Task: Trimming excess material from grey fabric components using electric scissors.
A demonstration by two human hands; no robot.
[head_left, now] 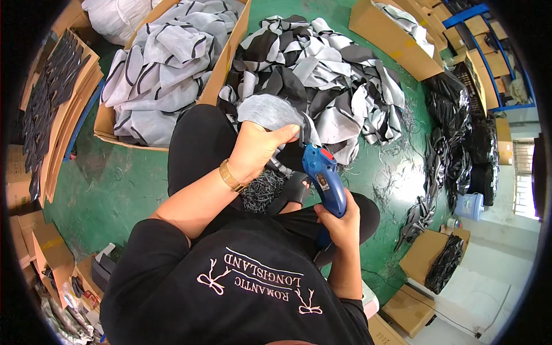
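My left hand [260, 148] pinches a piece of light grey fabric [265, 111] with a dark edge, its thumb lying on top. My right hand [345, 223] is wrapped round the handle of blue electric scissors [326, 179] with a red button. Their head points away from me and meets the fabric's edge, just right of my left thumb. The blade itself is hidden or too small to make out. Dark thread-like trimmings [263, 192] lie heaped between my legs, below the fabric.
Ahead, a large heap of grey and black fabric pieces [339, 72] covers the green floor. An open carton [227, 54] of grey fabric stands at front left, another carton [391, 43] at front right. Black plastic bags [480, 144] line the right side. Cardboard with black strips [63, 121] stands left.
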